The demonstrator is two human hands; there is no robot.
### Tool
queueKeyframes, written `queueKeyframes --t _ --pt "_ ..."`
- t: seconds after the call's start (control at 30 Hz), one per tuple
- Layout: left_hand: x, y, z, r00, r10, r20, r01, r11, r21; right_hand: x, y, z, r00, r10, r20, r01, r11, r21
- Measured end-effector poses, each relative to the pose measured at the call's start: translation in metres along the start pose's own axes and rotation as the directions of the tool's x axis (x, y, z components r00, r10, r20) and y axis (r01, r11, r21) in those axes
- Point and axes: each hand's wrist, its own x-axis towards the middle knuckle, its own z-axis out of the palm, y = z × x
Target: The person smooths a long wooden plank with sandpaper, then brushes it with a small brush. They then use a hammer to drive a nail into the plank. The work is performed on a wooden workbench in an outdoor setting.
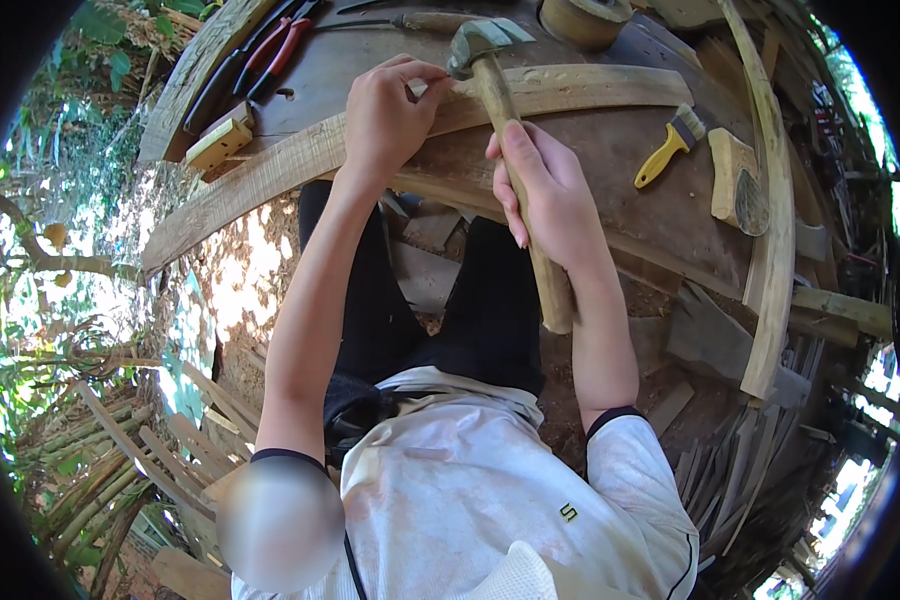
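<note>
My right hand (550, 195) is wrapped round the wooden handle of a claw hammer (550, 290). The hammer's metal head is raised toward the far side, close to the fingertips of my left hand (385, 115). Thumb and forefinger of that left hand are pinched together over a long, pale wooden plank (595, 87); whatever they hold is too small to make out. The plank lies across the brown worktable (590, 150), its left end sticking out past the table's near edge.
Pliers with red handles (280, 52) and a small wooden block (220, 143) lie at the far left. A roll of tape (585, 22) sits at the back. To the right are a yellow-handled brush (663, 155), another wood block (730, 165) and a long wooden strip (773, 260).
</note>
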Motion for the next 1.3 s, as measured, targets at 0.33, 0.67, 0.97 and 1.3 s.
queueKeyframes --t 0.33,0.67,0.97,1.3 --pt "0.002 -0.001 0.000 0.999 0.048 -0.011 -0.048 0.999 -0.010 0.011 0.006 -0.006 0.991 -0.134 -0.029 0.134 0.991 0.003" --pt "0.000 0.003 -0.002 0.996 0.085 0.010 -0.085 0.996 -0.019 0.033 0.019 -0.026 0.969 -0.174 -0.173 0.131 0.963 -0.235" --pt "0.004 -0.004 0.002 1.000 0.012 -0.008 -0.012 1.000 0.002 0.036 0.020 -0.026 0.966 -0.182 -0.182 0.142 0.967 -0.213" --pt "0.002 -0.003 -0.003 1.000 0.016 0.023 -0.015 0.998 -0.054 0.035 0.017 -0.023 0.963 -0.185 -0.195 0.147 0.970 -0.193"
